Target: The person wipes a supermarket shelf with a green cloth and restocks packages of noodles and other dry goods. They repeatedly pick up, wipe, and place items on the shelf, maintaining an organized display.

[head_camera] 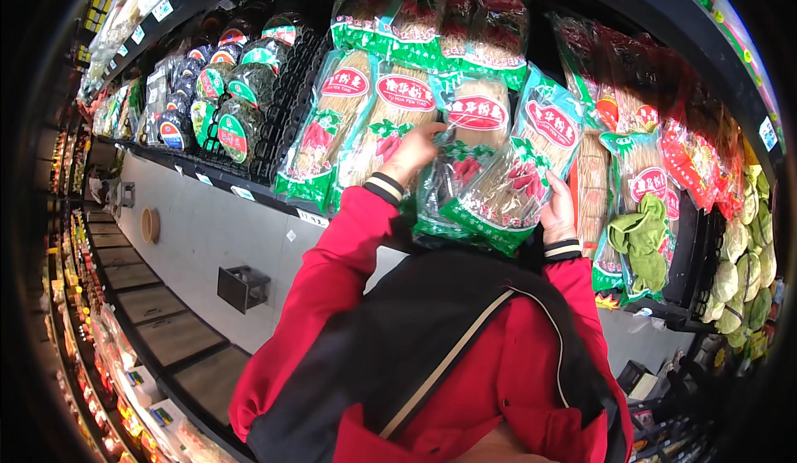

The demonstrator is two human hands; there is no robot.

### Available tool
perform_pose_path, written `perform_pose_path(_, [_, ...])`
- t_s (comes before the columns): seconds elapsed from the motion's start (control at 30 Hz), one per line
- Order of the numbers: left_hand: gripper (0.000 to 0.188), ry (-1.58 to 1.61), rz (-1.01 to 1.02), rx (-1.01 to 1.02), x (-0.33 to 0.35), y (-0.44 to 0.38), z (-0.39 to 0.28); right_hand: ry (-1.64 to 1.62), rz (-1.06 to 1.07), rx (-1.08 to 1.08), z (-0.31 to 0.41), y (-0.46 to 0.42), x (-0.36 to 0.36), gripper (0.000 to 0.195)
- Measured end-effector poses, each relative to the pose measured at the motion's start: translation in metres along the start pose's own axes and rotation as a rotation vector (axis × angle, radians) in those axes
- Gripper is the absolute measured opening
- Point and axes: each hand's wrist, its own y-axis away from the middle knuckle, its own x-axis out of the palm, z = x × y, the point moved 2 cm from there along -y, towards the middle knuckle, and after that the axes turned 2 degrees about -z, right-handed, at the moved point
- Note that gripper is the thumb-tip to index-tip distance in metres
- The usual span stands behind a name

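Two clear plastic packets of dried starch noodles, with green and red print, lie tilted just in front of me at the shelf edge. My right hand (557, 211) grips the lower right side of the tilted packet of noodles (535, 158), its thumb on the front. That packet overlaps the middle packet of noodles (478, 114) beside it. At the left edge of the middle packet, my left hand (413, 151) pinches the wrapping with bent fingers. Close to its left stand more noodle packets (336, 108), leaning side by side.
Round packets with dark contents (233, 130) stand on the black shelf's left part. A green cloth (641, 239) lies over a noodle packet at the right, near red bags (691, 158). Below, a small dark stool (243, 288) stands on the grey floor. An upper shelf edge (685, 21) overhangs.
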Motion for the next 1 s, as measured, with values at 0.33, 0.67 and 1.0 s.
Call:
perform_pose_path(0.33, [0.039,-0.595,-0.244,0.163,-0.038,0.015,-0.030,0.112,-0.033,-0.008,0.001,-0.003,-0.016,0.024])
perform_pose_path(0.67, [0.032,-0.848,-0.842,0.271,-0.129,-0.116,-0.077,0.526,0.016,0.035,-0.004,-0.023,-0.005,0.024])
perform_pose_path(1.0, [0.073,-0.624,-0.293,-0.210,-0.143,-0.250,-0.057,0.549,-0.076,-0.052,-0.016,-0.023,-0.010,0.025])
